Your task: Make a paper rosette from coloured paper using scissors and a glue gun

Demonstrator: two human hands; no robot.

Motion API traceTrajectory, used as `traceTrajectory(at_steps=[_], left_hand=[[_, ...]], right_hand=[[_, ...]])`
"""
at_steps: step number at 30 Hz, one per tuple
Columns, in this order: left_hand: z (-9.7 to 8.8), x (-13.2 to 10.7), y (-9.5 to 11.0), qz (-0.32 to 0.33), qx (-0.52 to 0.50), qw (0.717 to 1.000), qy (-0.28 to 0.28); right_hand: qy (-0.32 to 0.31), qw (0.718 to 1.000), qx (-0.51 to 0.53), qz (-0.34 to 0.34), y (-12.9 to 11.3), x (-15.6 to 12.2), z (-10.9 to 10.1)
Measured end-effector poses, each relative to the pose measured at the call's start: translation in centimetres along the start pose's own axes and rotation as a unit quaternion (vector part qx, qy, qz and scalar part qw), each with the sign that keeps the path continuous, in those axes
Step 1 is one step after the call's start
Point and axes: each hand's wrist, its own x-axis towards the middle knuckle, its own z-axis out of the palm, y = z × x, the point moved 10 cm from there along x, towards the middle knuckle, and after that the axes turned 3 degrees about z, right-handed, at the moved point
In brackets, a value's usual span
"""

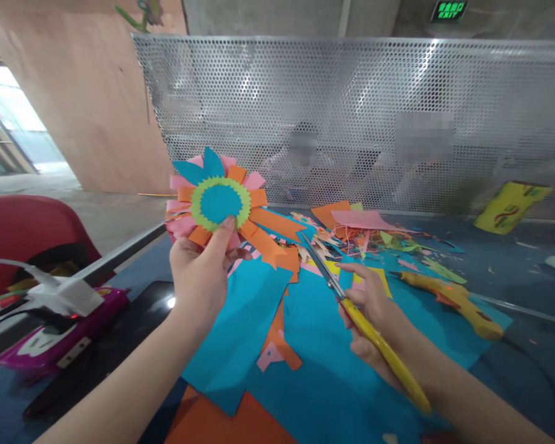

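Raised above the left part of the table, a paper flower rosette [221, 204] has a blue centre, a green zigzag ring, orange and pink loops, two blue pointed leaves and orange and blue tails. My left hand [203, 265] grips it, the thumb on its lower front. My right hand [370, 302] is closed around the yellow handle of a pair of scissors [374, 345]. The blades point up and left, their tips at the notched end of an orange paper tail [282, 226]. Whether the blades touch that tail, I cannot tell. Blue paper sheets [333, 357] lie below both hands.
A yellow glue gun [453, 299] rests at right, near a heap of paper scraps [374, 237]. A yellow box [512, 208] stands farther back. At left are a purple power strip [50, 345], a black phone [134, 327] and a red chair [32, 240]. A perforated metal screen [351, 117] borders the table.
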Motion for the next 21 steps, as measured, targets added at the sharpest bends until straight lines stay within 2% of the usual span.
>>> traceTrajectory(at_steps=[8,21], left_hand=[[0.0,-0.01,0.08,-0.001,-0.006,1.0,-0.002],[-0.19,0.03,-0.13,-0.01,-0.002,1.0,0.002]], right_hand=[[-0.012,1.0,0.005,-0.012,-0.45,0.1,0.38],[0.003,0.999,-0.005,-0.044,-0.86,0.11,0.22]])
